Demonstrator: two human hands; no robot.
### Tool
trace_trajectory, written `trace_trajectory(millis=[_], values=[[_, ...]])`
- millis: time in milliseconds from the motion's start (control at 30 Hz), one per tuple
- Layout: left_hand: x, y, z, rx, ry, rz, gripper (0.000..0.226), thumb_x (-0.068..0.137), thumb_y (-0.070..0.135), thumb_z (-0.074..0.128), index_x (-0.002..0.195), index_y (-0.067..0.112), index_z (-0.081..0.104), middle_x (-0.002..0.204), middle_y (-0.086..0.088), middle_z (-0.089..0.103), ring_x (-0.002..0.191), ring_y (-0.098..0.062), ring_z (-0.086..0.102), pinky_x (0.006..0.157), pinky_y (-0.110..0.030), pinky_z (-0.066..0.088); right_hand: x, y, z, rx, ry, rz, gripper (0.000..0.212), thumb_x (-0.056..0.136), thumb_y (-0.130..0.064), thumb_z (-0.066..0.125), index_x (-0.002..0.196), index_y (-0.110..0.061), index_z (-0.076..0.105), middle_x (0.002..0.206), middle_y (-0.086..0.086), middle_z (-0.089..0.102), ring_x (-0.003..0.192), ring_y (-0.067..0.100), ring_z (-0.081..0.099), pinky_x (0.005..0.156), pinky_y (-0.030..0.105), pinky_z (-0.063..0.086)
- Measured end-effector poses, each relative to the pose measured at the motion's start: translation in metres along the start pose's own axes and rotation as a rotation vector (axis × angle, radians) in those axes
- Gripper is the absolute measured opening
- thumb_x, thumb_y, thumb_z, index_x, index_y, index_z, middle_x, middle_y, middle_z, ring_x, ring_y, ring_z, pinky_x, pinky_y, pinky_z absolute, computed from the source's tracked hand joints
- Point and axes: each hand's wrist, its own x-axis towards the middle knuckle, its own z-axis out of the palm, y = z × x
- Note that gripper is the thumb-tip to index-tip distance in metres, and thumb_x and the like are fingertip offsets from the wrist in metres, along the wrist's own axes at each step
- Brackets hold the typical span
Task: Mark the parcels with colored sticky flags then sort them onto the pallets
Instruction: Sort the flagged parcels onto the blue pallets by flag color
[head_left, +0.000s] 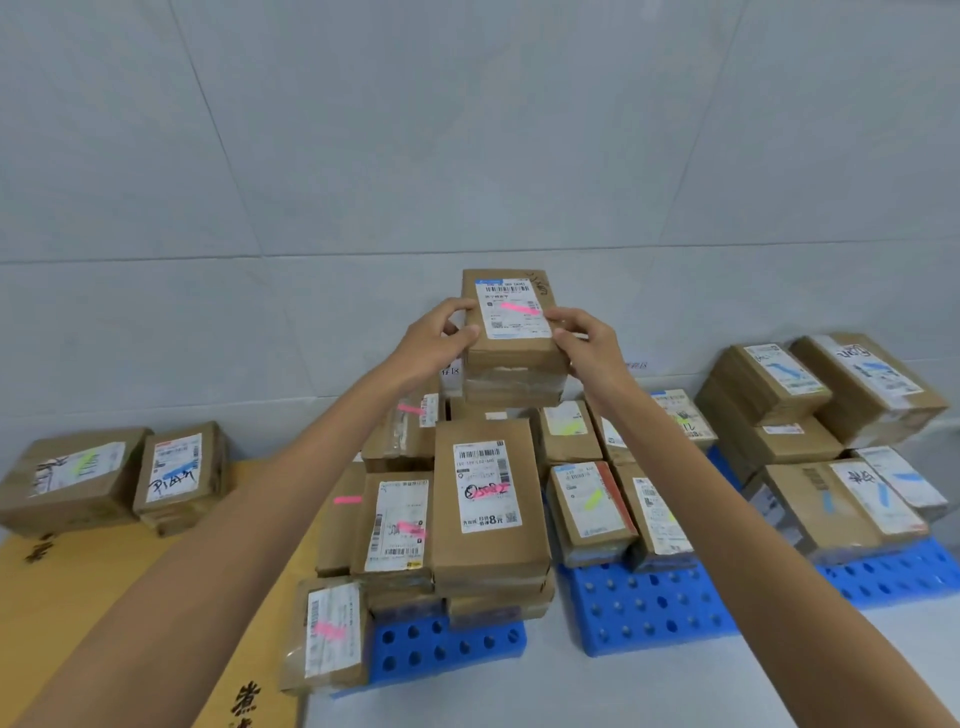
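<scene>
Head view: you hold 1 parcel (511, 322) up at arm's length in front of the wall, above the back of the leftmost stack.
Left hand (436, 338): your fingers curl round the parcel's left edge, thumb pressed on the near corner.
Right hand (584, 340): your fingers wrap its right edge, thumb on top beside the label.
Flag: a pink flag (521, 309) already lies across this parcel's label, so marking looks done here.
Sorted: pink parcels fill the left pallet (447, 647), yellow-green the middle pallet (654, 608), blue the right pallet (893, 574).
Left to do: 2 flagged parcels (124, 475) sit on the wooden board (78, 587), apparently unsorted.
Axis: the long side runs away from you, the label's barcode end farthest.
</scene>
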Motion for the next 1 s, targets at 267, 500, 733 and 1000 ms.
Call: trace_trajectory(millis=[267, 500, 733, 1000], values=[[0.043, -0.04, 0.02, -0.064, 0.015, -0.131, 0.04, 0.088, 0.015, 0.062, 0.117, 0.037, 0.046, 0.101, 0.002, 0.056, 0.099, -0.015, 0.06, 0.074, -0.022, 0.051, 0.046, 0.055, 0.015, -0.101, -0.037, -0.062, 0.034, 0.086, 0.0, 0.056, 0.107, -0.026, 0.059, 0.123, 0.006, 0.049, 0.102, 0.013, 0.051, 0.084, 0.031, 0.053], [0.058, -0.08, 0.045, -0.02, 0.056, -0.225, 0.027, 0.085, 0.01, 0.066, 0.095, 0.023, 0.044, 0.088, 0.004, 0.06, 0.092, -0.016, 0.061, 0.081, -0.03, 0.052, 0.056, 0.099, 0.018, -0.146, -0.039, -0.049, 0.024, 0.086, 0.004, 0.055, 0.103, -0.012, 0.058, 0.115, 0.008, 0.049, 0.1, 0.009, 0.049, 0.062, 0.003, 0.044], [0.063, -0.091, 0.054, -0.026, 0.094, -0.263, 0.045, 0.087, 0.02, 0.065, 0.127, 0.018, 0.045, 0.089, 0.006, 0.06, 0.088, -0.009, 0.061, 0.089, -0.036, 0.052, 0.056, 0.118, 0.022, -0.152, -0.071, -0.065, 0.022, 0.088, 0.004, 0.053, 0.102, -0.013, 0.055, 0.119, 0.008, 0.045, 0.104, 0.009, 0.049, 0.073, 0.0, 0.042], [0.055, -0.094, 0.061, 0.055, 0.102, -0.198, 0.032, 0.092, 0.017, 0.058, 0.123, 0.012, 0.055, 0.111, 0.0, 0.064, 0.098, -0.012, 0.061, 0.086, -0.033, 0.052, 0.048, 0.133, 0.026, -0.151, -0.096, -0.08, 0.028, 0.088, 0.004, 0.051, 0.109, -0.015, 0.054, 0.116, 0.008, 0.044, 0.094, -0.001, 0.047, 0.076, 0.0, 0.039]])
